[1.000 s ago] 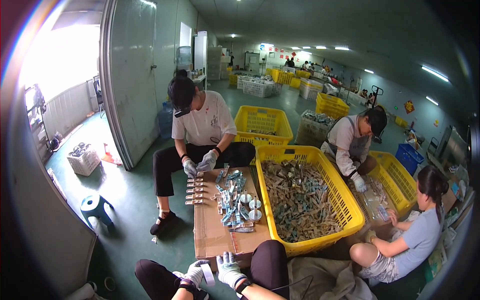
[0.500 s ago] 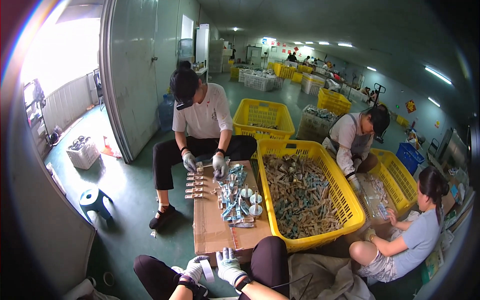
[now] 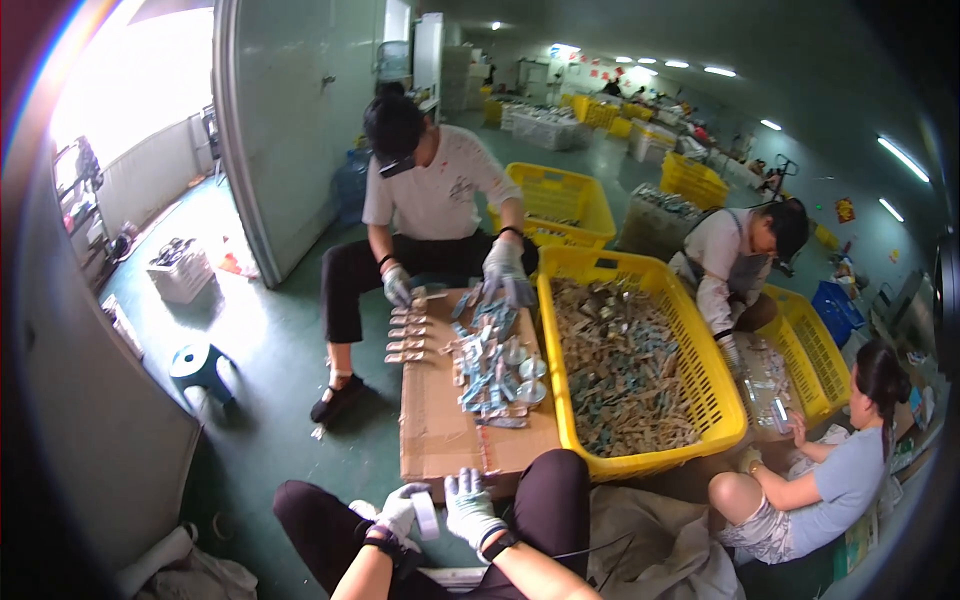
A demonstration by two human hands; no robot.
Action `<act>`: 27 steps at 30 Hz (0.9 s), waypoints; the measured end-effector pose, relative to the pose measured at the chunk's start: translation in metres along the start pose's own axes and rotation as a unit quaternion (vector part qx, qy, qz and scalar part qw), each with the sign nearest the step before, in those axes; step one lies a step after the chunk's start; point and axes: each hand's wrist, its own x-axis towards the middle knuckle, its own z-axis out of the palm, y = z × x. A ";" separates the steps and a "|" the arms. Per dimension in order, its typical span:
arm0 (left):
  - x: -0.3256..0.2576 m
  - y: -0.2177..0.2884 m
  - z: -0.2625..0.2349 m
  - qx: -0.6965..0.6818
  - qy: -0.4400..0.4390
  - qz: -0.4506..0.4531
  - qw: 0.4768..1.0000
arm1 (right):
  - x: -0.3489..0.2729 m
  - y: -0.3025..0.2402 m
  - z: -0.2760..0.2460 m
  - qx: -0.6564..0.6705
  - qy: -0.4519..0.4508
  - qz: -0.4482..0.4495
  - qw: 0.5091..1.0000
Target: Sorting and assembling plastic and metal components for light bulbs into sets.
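Observation:
My left hand [image 3: 400, 508], in a pale work glove, grips a roll of white tape [image 3: 427, 516] at the near side of a cardboard box [image 3: 435, 440]. My right hand [image 3: 470, 508], also gloved, is spread with straight fingers at the box's near edge and holds nothing. On the box top lies a heap of small blue and tan strip-like pieces [image 3: 485, 375]. Several similar tan pieces [image 3: 407, 335] are lined up along its left edge. Clear round pieces [image 3: 531, 368] stand at the heap's right.
A yellow crate [image 3: 650, 455] full of small pieces stands right of the box. Across from me sits a co-worker [image 3: 430, 190] with gloved hands over the box. Two more people sit at the right. Beige sacking [image 3: 650, 530] lies beside my knee; a green stool [image 3: 200, 372] stands left.
The whole view has shifted, so the scene sits farther right. The opposite co-worker's hand has moved from beside the heap to its far right side. My hands keep their poses.

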 end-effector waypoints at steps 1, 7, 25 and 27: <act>-0.001 0.002 -0.001 0.015 -0.007 -0.005 1.000 | 0.000 0.000 -0.002 -0.005 0.001 -0.003 1.000; 0.005 -0.006 -0.002 -0.061 -0.027 0.001 0.998 | 0.001 0.002 -0.004 0.050 -0.015 0.010 0.999; 0.011 -0.012 -0.002 -0.099 -0.034 0.015 0.994 | 0.038 0.024 -0.018 0.359 0.034 0.062 0.931; 0.007 -0.011 -0.006 -0.106 -0.022 0.009 0.994 | 0.078 0.036 -0.032 0.541 0.142 0.121 0.820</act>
